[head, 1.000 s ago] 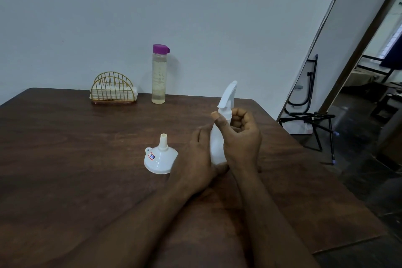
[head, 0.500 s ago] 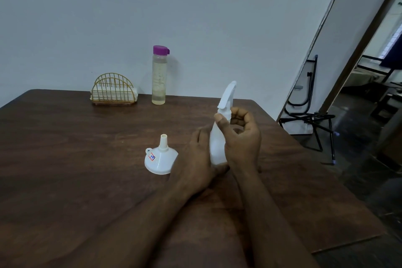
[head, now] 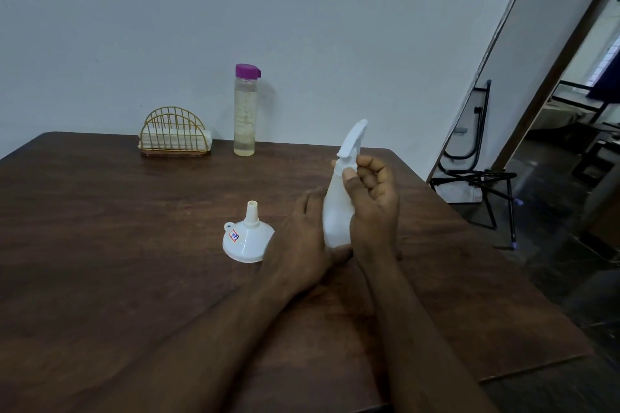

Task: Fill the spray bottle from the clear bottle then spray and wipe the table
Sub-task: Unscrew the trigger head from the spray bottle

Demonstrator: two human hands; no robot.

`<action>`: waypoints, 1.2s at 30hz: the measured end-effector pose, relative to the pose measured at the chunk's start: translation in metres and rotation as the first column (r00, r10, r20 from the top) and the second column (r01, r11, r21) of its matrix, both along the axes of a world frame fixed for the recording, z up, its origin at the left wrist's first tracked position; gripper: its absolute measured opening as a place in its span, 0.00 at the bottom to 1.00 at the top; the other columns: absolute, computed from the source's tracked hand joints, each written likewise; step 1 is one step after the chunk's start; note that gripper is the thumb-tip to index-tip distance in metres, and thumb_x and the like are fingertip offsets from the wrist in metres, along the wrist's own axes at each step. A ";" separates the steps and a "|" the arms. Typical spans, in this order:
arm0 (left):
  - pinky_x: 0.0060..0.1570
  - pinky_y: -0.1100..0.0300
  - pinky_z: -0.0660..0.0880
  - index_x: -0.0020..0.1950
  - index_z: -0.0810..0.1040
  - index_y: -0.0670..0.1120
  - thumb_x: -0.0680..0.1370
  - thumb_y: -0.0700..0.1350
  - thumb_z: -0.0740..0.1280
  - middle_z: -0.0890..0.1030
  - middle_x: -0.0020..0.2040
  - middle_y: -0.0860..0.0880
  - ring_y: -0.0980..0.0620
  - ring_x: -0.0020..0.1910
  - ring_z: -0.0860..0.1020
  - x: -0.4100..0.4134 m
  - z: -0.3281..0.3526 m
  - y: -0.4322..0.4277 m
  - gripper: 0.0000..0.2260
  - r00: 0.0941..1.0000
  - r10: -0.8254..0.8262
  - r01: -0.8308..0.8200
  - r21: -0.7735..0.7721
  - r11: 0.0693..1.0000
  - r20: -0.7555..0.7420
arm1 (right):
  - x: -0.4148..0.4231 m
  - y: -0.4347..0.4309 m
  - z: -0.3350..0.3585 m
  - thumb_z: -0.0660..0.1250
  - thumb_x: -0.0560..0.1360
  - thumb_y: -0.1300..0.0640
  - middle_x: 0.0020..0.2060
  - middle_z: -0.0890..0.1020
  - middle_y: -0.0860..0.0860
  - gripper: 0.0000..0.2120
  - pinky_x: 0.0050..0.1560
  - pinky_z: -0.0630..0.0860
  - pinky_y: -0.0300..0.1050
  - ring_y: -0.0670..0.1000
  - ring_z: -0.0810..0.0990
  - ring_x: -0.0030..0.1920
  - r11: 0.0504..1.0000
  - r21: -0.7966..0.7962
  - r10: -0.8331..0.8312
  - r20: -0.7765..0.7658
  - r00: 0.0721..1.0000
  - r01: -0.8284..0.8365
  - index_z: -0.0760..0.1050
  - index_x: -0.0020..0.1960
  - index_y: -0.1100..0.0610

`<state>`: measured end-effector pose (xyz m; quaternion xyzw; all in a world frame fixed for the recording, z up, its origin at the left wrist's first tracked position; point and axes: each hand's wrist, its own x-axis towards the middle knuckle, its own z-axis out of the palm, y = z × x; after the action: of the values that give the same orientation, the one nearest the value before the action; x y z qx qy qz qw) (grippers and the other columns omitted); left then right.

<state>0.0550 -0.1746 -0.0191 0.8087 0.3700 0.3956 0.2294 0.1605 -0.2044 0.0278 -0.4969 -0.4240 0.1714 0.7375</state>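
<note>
Two hands on spray bottle: left hand gripping body, right hand pinching neck. Inverted funnel just beside left hand; clear bottle well beyond both.

Looser right hand on spray bottle

Funnel: white, upside down, spout up, sticker on its side.
Wire rack: gold, arched, holding white napkins.
Metal frame: black, standing on the floor at right.

Dark wooden table with funnel, clear bottle, napkin holder
</note>
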 end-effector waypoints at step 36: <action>0.63 0.58 0.72 0.81 0.59 0.51 0.69 0.59 0.78 0.68 0.75 0.52 0.56 0.69 0.70 -0.007 0.005 -0.002 0.46 1.000 -0.020 0.020 0.058 0.998 -0.001 | -0.001 0.000 0.012 0.75 0.78 0.64 0.53 0.88 0.53 0.13 0.56 0.81 0.48 0.52 0.87 0.56 0.989 0.136 0.084 -0.217 0.973 -0.056 0.78 0.61 0.57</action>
<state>0.0483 -0.1770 -0.0138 0.8187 0.3505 0.4037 0.2097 0.1598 -0.2042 0.0396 -0.4107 -0.3664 0.2240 0.8043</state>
